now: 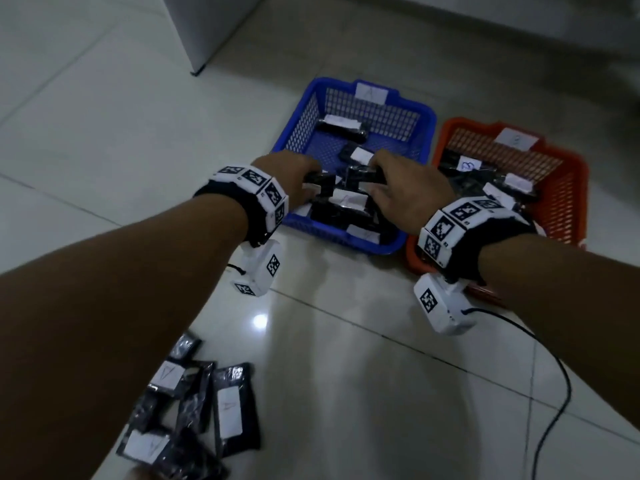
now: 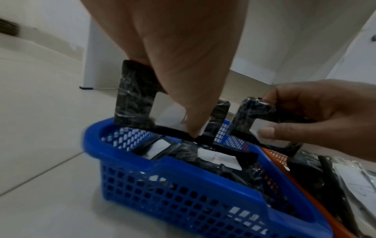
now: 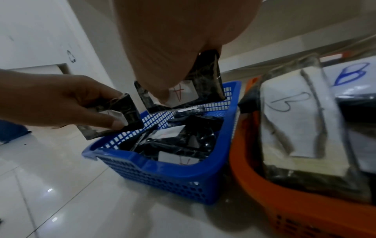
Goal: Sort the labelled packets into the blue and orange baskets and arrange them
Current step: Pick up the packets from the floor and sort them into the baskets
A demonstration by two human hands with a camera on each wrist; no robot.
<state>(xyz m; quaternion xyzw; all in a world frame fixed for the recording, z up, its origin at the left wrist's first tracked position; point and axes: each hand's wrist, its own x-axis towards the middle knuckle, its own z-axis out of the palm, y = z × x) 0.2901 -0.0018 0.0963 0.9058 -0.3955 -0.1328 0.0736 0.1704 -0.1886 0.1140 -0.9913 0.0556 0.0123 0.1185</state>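
Floor glossy pale tile, thin dark grout lines, bright light spot reflected on it. White cabinet at far left, dark strip at base. Black cable trailing across tiles at right.

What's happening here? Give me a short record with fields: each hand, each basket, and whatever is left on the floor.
left hand: holds a black packet over the blue basket
right hand: holds a black packet marked A over the same basket
blue basket: tagged A, holds several black packets
orange basket: tagged B, holds packets labelled B
floor pile: unsorted packets, the readable labels say A
cable: trails across the tiles from the right wrist
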